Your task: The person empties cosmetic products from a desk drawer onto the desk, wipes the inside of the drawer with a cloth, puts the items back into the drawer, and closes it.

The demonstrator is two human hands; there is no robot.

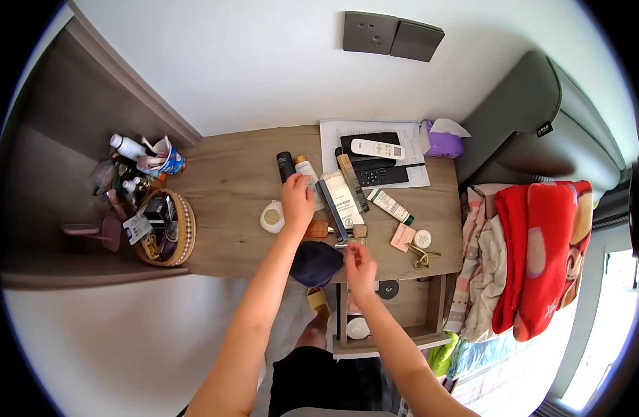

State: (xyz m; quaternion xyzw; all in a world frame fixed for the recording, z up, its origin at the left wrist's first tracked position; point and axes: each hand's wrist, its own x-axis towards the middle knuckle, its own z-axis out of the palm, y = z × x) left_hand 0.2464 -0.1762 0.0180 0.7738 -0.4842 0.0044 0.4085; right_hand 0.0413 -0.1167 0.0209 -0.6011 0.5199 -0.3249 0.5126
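Over the wooden desktop, my left hand is at the pale tube with a gold cap, close to a black cylinder; its fingertips are bent and whatever they hold is hidden. My right hand is at the desk's front edge above the open drawer, its fingers curled near a small shiny item. Between the hands are a dark cloth pouch, an amber bottle, a long dark box and a white printed packet. A round white case sits left of my left hand.
A wicker basket and a blue cup with items stand at left. At the back are papers, a white remote and a purple tissue pack. Folded red blankets lie right. The drawer sticks out in front.
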